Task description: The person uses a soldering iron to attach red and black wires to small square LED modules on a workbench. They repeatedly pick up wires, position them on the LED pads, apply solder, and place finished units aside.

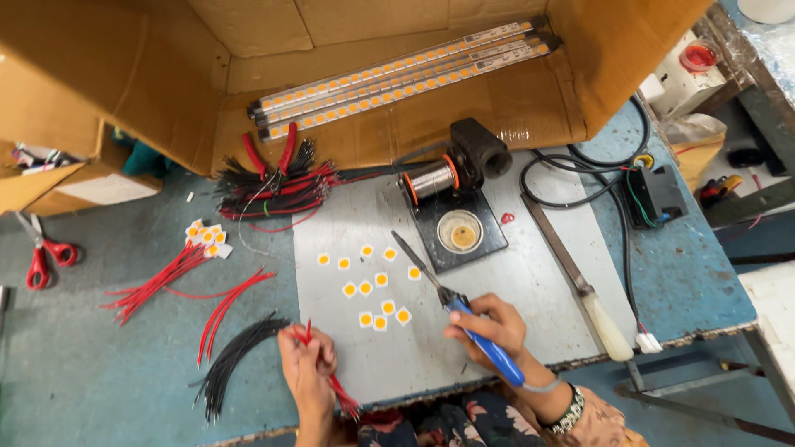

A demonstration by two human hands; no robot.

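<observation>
My right hand grips a blue-handled soldering iron, its metal tip pointing up-left toward small square LED chips with yellow centres, laid out on a grey metal sheet. My left hand pinches a few short red wires at the sheet's near left edge, beside a bundle of black wires.
A black stand with a solder spool and tip-cleaner dish sits behind the chips. LED strips lie in a cardboard surround. Red wires, red-handled cutters, scissors, a file and a black power box lie around.
</observation>
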